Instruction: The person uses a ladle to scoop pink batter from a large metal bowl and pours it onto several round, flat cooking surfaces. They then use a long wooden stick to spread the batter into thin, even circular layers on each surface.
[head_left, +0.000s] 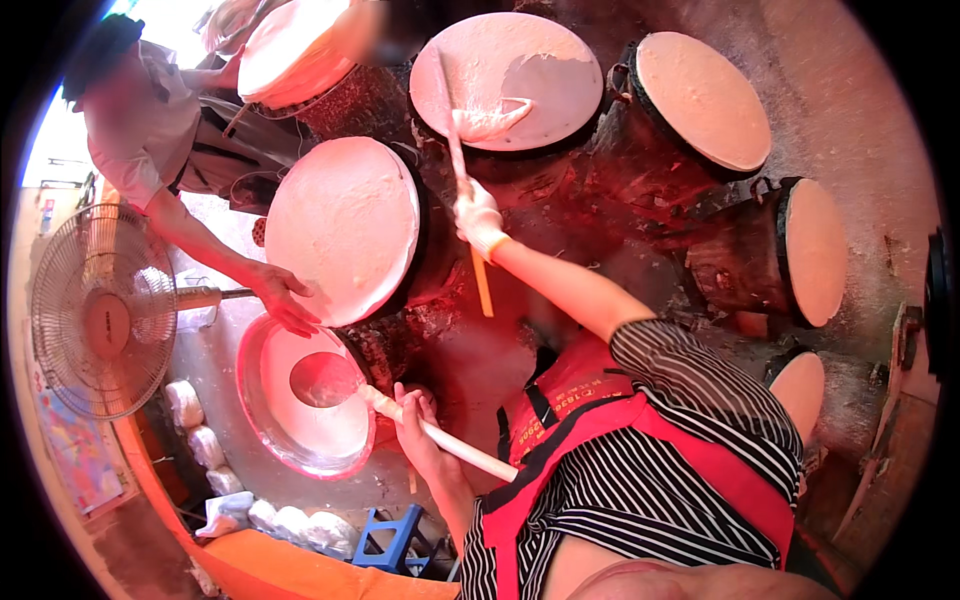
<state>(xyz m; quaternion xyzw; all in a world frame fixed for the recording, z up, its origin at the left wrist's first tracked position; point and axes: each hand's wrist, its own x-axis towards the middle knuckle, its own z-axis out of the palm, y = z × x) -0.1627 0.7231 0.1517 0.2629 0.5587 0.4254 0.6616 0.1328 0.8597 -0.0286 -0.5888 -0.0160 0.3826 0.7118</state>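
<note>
My right hand (480, 216), in a pale glove with a yellow cuff, grips a long flat wooden stick (456, 150). The stick lies across a round griddle (555, 101), where a fold of pale batter (484, 124) sits against it. A pale layer covers part of the plate; a grey patch shows at its right. My left hand (421, 431) holds the pale handle of a large ladle (326, 380). The ladle's round bowl is over a red-rimmed tub (251, 420) of pale batter; its contact with the batter is unclear.
More round griddles with pale layers stand left (341, 232) and right (705, 101), (817, 251). A co-worker's hand (289, 296) reaches between the left griddle and tub. A standing fan (105, 311) is at far left, with wrapped bundles (292, 525) and a blue stool (390, 540) below.
</note>
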